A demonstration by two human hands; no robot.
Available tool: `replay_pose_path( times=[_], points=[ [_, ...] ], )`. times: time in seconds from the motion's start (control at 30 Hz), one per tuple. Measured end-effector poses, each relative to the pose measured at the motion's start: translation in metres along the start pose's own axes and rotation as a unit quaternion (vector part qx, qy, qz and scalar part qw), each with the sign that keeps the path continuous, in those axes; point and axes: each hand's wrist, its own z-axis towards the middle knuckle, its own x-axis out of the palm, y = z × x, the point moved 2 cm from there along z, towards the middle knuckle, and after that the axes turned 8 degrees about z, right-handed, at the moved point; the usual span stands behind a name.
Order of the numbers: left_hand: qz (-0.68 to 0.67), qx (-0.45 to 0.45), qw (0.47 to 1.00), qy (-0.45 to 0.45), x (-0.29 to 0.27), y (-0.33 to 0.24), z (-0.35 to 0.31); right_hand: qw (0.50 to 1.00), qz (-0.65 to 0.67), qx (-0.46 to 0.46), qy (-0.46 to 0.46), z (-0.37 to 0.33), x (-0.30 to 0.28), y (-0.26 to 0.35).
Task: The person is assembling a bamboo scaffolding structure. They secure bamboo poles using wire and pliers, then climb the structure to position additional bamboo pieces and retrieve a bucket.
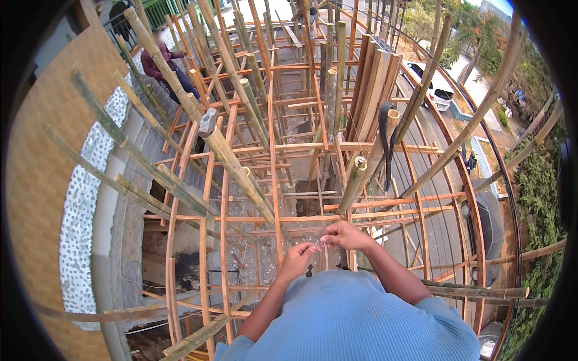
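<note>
My left hand [299, 259] and my right hand [345, 236] meet just in front of my blue shirt, fingertips close together. Each is closed in a pinch, and whatever lies between the fingers is too small to make out. A cut bamboo pole [354, 180] stands just beyond my right hand. Black strips [386, 141] hang over the top of a thicker bamboo pole [376, 153] beside it. Ahead to the left, a grey metal block like a hammer head [208, 122] sits at the top of another bamboo pole [232, 157].
Reddish wooden battens [271, 162] cross in an open lattice, with the ground far below. Several bamboo poles rise around me. A person [165, 69] stands at the far left by a wall. Right of the lattice run cables and a road with a white car [430, 84].
</note>
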Motion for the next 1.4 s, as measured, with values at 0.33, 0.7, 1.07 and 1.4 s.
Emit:
replay_pose_path(
  times=[0.33,0.7,1.07,1.4],
  points=[
    [0.1,-0.008,0.982,-0.16,0.016,-0.005,0.017,0.959,-0.238,-0.114,-0.106,-0.01,0.01,0.025],
    [0.233,0.033,0.966,-0.109,0.019,-0.019,0.014,0.925,-0.359,-0.087,-0.088,-0.018,0.011,0.035],
    [0.176,-0.007,0.978,0.113,0.004,-0.05,0.008,0.965,-0.249,-0.063,0.043,-0.02,-0.01,0.05],
    [0.035,0.022,0.998,-0.038,0.003,-0.011,-0.006,0.998,-0.023,-0.051,0.023,0.003,0.011,0.033]
  ],
)
